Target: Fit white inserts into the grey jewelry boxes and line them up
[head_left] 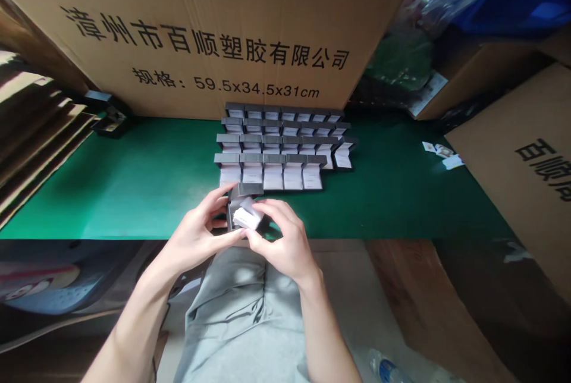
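Observation:
My left hand (198,229) is closed round the left side of a small dark gift box (250,188), whose lid stands raised. Between the thumb and fingers of my right hand (285,239) is a white insert (247,218) with small print, tilted at the mouth of that box. Whether the insert is partly seated inside I cannot tell. Just beyond my hands, several similar boxes (273,159) stand in rows with lids raised and white inserts showing.
The boxes stand on a green table (147,169). Behind them rises a large printed carton (214,14); another carton (526,169) is at the right. A small black object (108,114) sits at the back left. Small cards (452,162) lie at the right.

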Demonstrator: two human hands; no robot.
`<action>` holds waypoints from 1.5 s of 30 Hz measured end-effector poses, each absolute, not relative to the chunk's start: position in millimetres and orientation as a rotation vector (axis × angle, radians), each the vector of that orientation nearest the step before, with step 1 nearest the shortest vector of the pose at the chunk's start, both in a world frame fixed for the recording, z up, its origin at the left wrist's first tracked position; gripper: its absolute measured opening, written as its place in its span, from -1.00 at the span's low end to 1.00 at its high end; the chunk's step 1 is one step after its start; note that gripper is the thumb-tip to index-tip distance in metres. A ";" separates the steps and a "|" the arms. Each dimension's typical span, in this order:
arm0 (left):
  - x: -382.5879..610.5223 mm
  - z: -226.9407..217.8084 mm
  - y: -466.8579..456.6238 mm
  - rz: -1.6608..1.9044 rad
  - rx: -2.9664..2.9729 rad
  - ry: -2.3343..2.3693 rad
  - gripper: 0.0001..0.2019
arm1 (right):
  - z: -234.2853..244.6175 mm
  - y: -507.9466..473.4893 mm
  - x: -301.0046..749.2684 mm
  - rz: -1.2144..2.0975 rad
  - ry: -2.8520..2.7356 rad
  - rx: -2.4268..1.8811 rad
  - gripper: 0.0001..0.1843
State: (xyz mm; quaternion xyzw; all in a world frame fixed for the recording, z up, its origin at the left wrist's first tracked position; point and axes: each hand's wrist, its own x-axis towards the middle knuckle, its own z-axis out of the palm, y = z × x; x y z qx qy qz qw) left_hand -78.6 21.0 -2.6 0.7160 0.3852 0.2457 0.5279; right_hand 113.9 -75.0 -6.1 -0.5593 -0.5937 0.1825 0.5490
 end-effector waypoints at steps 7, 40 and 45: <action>-77.5 1.6 20.4 0.584 1.770 0.912 -0.08 | -1.6 -75.2 108.8 0.458 -1.373 -1.368 -0.64; -78.3 -1.2 22.6 0.655 1.672 0.825 -0.15 | -9.5 -72.2 103.9 0.136 -1.484 -1.241 -0.78; -78.9 -6.5 22.7 0.684 1.645 0.839 -0.14 | -8.1 -74.0 99.6 0.227 -1.413 -1.322 -0.79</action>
